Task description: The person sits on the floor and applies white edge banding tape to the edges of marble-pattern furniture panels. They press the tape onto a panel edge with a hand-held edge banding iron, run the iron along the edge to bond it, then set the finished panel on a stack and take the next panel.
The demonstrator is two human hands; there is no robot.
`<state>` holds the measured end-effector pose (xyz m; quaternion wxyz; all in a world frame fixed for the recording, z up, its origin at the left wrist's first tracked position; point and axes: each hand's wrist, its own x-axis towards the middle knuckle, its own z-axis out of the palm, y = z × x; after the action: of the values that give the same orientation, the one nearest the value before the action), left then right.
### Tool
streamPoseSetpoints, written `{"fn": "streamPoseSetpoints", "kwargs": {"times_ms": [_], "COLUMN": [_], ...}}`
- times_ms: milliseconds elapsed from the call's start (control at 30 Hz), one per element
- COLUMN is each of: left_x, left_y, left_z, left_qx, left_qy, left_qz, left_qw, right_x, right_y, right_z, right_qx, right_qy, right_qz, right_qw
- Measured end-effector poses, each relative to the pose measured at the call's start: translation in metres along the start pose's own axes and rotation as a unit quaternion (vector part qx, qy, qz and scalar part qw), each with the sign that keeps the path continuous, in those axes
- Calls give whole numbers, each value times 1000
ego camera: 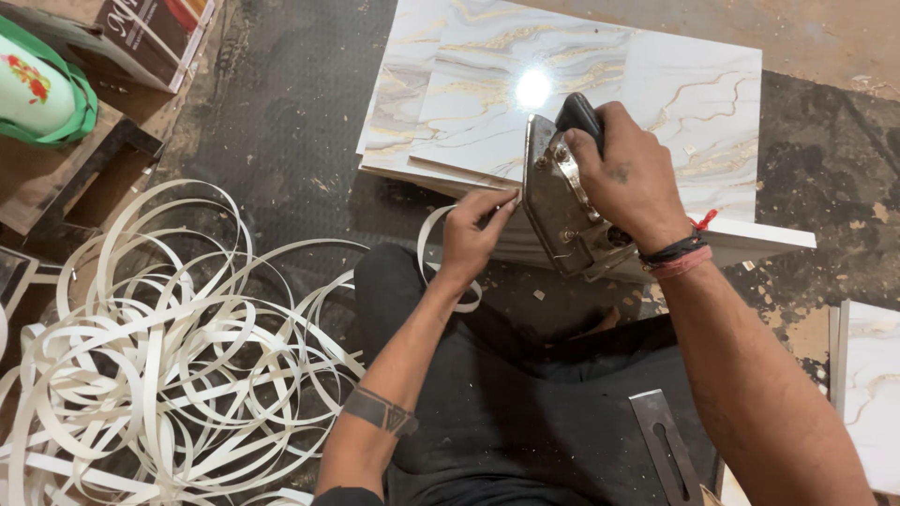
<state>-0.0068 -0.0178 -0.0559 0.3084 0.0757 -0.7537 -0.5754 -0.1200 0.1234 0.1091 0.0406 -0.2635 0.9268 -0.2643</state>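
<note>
Nearest the camera: black trousers (525,431) over crossed legs, a flat metal bar (667,448) with a slot lying on the right thigh. To the left on the floor (291,112), a loose tangle of white edge strips (159,365), coiled and overlapping.

Further out, left hand (473,234) closed in a pinch on one white strip (433,245), fingertips pressed against the near edge of the top board. Strip looping down and back under the wrist. Dark band on the left forearm.

Right hand (630,178) wrapped tight around the black handle of an old metal iron (561,201), tipped on its side, soleplate set against the same board edge just beside the left fingertips. Black and red bands on the right wrist.

Beyond the hands: stack of boards (600,94) with white marble pattern and gold veins, lying flat on the floor, a glare spot on the top sheet. Another marbled board (872,394) at the right margin, well apart.

Far left corner: green and white flask (37,89) with a flower print, a dark red carton (155,37), and wooden pieces.
</note>
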Motion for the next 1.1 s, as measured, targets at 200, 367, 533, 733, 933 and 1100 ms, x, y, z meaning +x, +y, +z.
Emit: {"fn": "streamPoseSetpoints", "kwargs": {"times_ms": [200,367,533,733,933,1100], "left_x": [-2,4,4,8,25,33], "left_y": [-10,-15,-10,17,33,43], "left_z": [3,1,-1,-12,-23,-37], "left_qx": [-145,-144,-174,-28,162,214], "left_qy": [-26,-45,-58,-54,-122,-154], "left_qz": [-84,-78,-121,-124,63,189], "left_qw": [986,985,976,990,977,946], "right_x": [-1,-1,0,-5,-22,-46], "right_y": [-2,1,4,8,56,128], "right_z": [-3,-2,0,-5,-40,-81], "right_qx": [18,14,5,-11,8,-62], "right_qy": [-17,-15,-12,-11,-20,57], "right_qz": [23,5,-4,-10,50,61], "right_qw": [999,1000,1000,1000,999,995]}}
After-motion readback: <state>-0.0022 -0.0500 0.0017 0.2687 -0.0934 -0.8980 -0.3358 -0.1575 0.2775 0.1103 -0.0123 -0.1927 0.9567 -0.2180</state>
